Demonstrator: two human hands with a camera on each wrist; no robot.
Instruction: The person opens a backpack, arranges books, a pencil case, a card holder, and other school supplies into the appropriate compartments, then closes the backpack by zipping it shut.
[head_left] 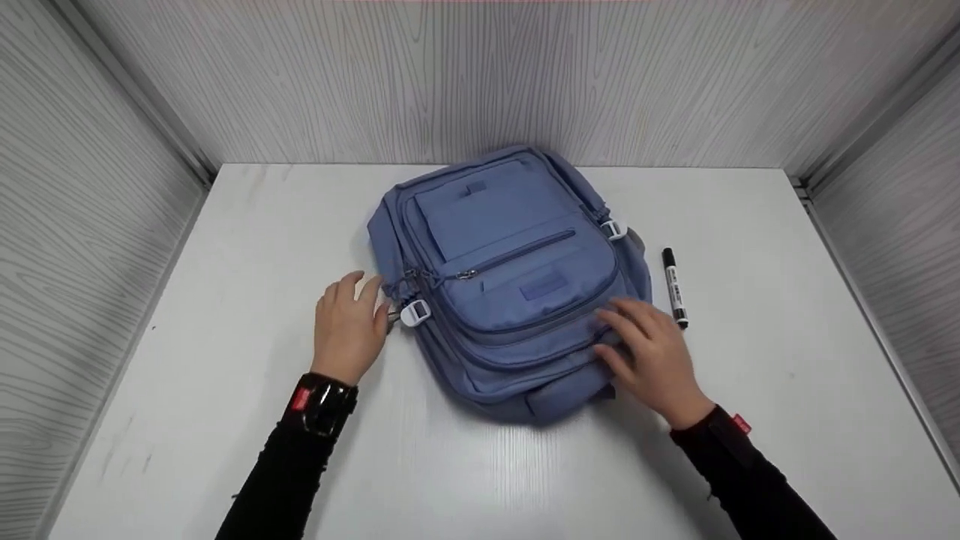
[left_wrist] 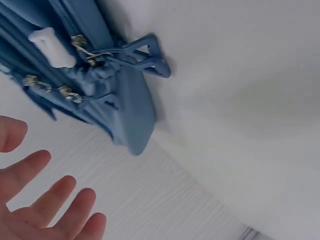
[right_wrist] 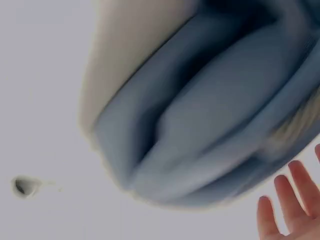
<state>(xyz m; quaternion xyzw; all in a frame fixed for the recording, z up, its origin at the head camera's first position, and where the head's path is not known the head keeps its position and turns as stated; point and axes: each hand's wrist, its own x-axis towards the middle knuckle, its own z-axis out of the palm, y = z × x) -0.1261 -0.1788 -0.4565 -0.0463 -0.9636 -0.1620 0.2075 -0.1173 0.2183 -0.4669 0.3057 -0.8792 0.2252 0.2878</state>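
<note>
A blue backpack lies front side up on the white table, tilted at an angle. Beside its left edge, close to a white side buckle, is my left hand with fingers spread. The left wrist view shows those fingers apart from the bag, near zipper pulls with blue cord loops. My right hand is at the lower right side of the bag, fingers loosely bent and overlapping its edge in the head view. In the right wrist view, its fingers are extended beside the blurred blue fabric.
A black-and-white marker lies on the table to the right of the bag. Wood-grain panels stand at the back, left and right. A second white buckle sits on the bag's right side.
</note>
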